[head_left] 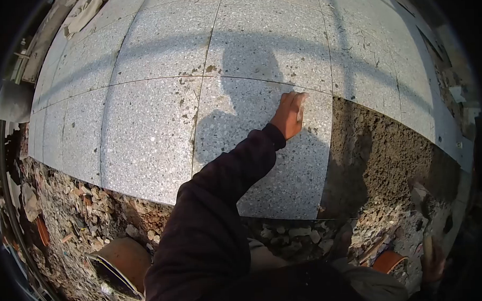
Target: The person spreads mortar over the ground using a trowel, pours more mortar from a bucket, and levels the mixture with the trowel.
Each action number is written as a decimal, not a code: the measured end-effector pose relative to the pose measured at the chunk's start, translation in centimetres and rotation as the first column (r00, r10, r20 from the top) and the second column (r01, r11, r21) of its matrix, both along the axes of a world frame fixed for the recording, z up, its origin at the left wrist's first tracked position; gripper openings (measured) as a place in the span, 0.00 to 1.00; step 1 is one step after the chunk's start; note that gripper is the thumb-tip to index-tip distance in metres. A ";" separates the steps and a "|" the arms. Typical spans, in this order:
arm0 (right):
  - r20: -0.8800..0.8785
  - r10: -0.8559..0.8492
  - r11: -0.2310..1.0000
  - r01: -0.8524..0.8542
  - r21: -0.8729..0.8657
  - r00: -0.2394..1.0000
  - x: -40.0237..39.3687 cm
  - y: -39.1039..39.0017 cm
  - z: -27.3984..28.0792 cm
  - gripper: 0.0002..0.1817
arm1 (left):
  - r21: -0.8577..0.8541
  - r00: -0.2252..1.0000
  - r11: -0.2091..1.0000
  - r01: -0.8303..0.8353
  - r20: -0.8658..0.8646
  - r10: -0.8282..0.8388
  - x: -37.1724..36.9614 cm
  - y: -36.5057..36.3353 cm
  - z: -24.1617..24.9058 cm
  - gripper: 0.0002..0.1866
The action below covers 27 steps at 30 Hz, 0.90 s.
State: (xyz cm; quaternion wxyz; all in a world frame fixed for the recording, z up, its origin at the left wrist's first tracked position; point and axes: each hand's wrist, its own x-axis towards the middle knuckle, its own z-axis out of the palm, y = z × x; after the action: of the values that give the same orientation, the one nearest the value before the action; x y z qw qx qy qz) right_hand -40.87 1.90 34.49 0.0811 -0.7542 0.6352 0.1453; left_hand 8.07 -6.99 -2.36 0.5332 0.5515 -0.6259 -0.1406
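My left hand (289, 117), at the end of a dark sleeve, is over a speckled grey floor tile (274, 186) near its far right corner. Its fingers are bent together, and a small pale thing (302, 101) shows at the fingertips; I cannot tell what it is. At the lower right edge, in shade, my right hand (433, 267) is closed around the light handle of a trowel (428, 247). Right of the tile lies a bed of damp brown mortar (395, 145), partly shadowed.
More speckled tiles (145, 132) stretch away in rows, with dark crumbs along some joints. Broken rubble (89, 214) borders their near edge. A round tan container (123, 263) lies tipped at lower left, and an orange-brown bowl-like piece (388, 262) sits at lower right. Cloth (83, 15) lies at far left.
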 end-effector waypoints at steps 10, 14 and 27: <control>0.176 -0.100 0.977 0.063 0.204 0.979 -8.8 4.8 -6.1 0.27 | 0.493 0.651 0.433 -0.754 0.478 0.590 21.6 6.0 -3.3 0.15; 0.202 -0.441 0.849 0.334 0.409 0.874 -3.6 4.4 -4.2 0.30 | 0.503 0.580 0.347 -0.791 0.439 0.686 22.7 6.4 -3.5 0.14; 0.158 -0.404 0.866 0.321 0.383 0.901 -14.1 7.9 -6.7 0.30 | 0.464 0.566 0.333 -0.821 0.736 0.371 24.2 5.7 -1.2 0.11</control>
State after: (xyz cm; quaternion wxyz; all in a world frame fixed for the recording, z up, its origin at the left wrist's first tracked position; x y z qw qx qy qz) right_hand -55.01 9.75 27.75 0.3129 -0.6058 0.7164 0.1477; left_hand 32.26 -1.30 -3.58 0.0656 0.9339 -0.3504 -0.0284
